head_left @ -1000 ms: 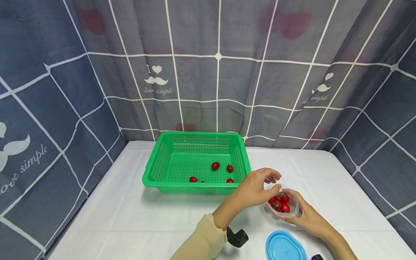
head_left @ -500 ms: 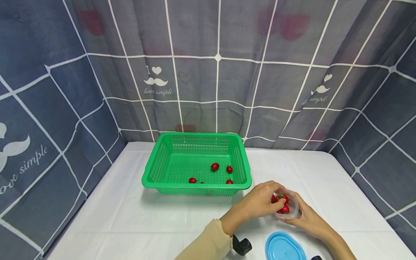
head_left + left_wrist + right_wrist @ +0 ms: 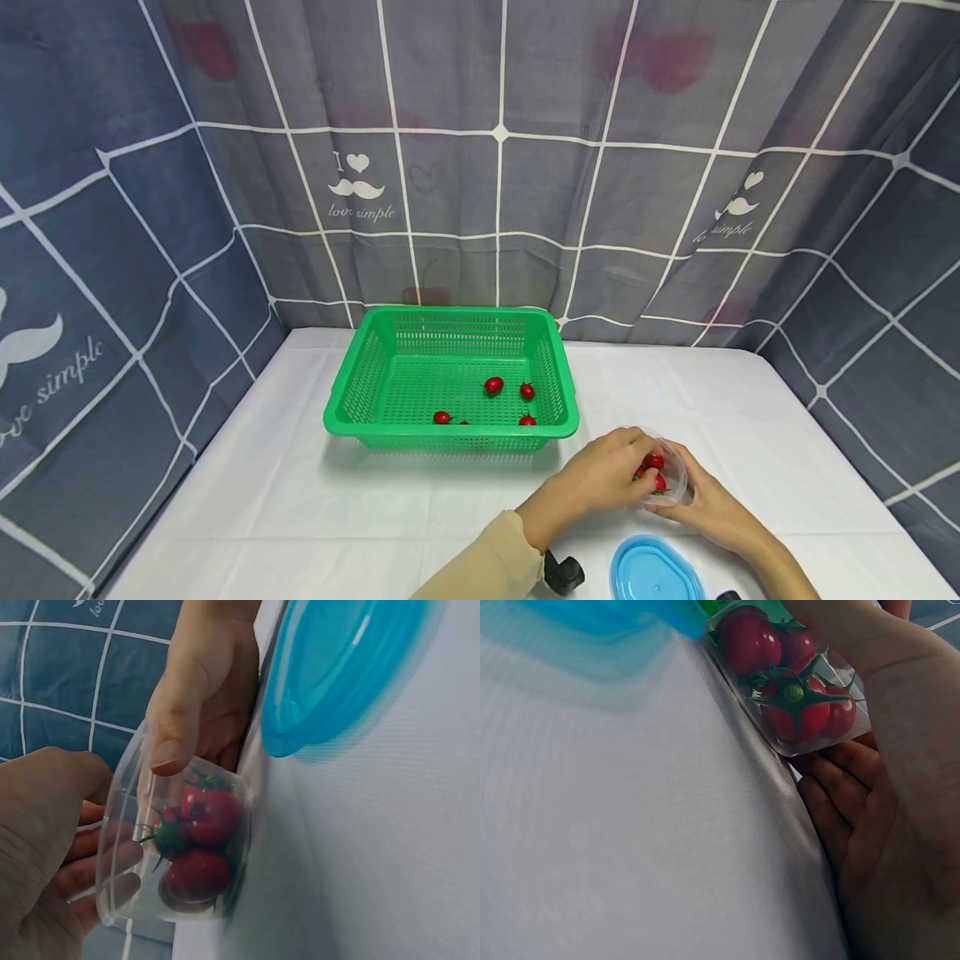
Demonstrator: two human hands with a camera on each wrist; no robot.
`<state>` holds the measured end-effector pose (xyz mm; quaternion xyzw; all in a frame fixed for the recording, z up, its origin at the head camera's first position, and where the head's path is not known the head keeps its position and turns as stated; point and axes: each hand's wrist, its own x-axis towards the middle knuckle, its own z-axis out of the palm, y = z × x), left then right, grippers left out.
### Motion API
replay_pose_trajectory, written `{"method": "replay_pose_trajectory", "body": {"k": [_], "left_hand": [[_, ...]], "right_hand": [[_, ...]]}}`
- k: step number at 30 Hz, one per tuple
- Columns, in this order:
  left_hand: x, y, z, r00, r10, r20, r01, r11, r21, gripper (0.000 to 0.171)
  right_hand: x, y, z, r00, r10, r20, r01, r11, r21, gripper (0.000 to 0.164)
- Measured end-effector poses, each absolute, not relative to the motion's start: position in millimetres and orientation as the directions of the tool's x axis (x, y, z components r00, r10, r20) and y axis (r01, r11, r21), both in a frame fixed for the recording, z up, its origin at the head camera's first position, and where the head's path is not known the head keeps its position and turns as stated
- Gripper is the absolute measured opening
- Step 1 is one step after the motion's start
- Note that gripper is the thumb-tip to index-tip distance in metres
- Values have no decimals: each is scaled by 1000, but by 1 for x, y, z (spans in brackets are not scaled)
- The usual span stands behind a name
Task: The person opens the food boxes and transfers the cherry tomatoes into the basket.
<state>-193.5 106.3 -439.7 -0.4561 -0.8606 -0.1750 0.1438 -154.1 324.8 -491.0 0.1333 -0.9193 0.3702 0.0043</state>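
Note:
In the head view a clear plastic tub (image 3: pixel 675 483) with several cherry tomatoes (image 3: pixel 196 879) in it stands on the white table at the right. My right hand (image 3: pixel 708 504) grips the tub's right side, its thumb (image 3: pixel 178 735) over the rim. Reaching in from the left, my left hand (image 3: pixel 611 471) has its fingers (image 3: pixel 124 889) past the rim, loosely bent, with a gap to the tomatoes in the left wrist view. Green stems show on the tomatoes (image 3: pixel 795 712) in the right wrist view.
A green slotted basket (image 3: pixel 450 431) with several red tomatoes (image 3: pixel 493 385) in it stands left of the tub. The blue lid (image 3: pixel 654 571) lies in front of the tub. A checked curtain (image 3: pixel 450 183) closes off the back and sides.
My left hand has come down from above the tub into its opening, its fingers now among the tomatoes' side. The right hand has kept its grip on the tub.

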Motion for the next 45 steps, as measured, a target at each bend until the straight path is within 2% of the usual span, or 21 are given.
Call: {"method": "replay_pose_trajectory", "body": {"k": [6, 14, 19, 24, 27, 33, 45], "left_hand": [[-192, 109, -444, -456, 766, 454, 856, 516, -12, 14], [-191, 110, -446, -461, 773, 435, 823, 556, -116, 10], [-189, 111, -446, -468, 768, 437, 813, 568, -129, 9], [-189, 110, -447, -409, 780, 475, 825, 538, -174, 14], [-189, 110, -447, -387, 803, 454, 830, 518, -208, 14], [-186, 114, -446, -400, 849, 344, 847, 486, -214, 16], [-187, 113, -446, -419, 838, 348, 849, 498, -177, 23]], "right_hand": [[-153, 325, -492, -960, -252, 121, -267, 697, -666, 88], [-154, 325, -492, -948, -272, 163, -310, 683, -661, 88], [-153, 325, -492, -939, -284, 193, -338, 664, -667, 88], [-153, 325, -492, -937, -291, 194, -342, 649, -680, 88], [-153, 325, -492, -937, -293, 191, -341, 645, -684, 88], [-153, 326, -491, -936, -292, 197, -347, 663, -664, 89], [-153, 328, -491, -943, -290, 161, -320, 669, -671, 88]]}}
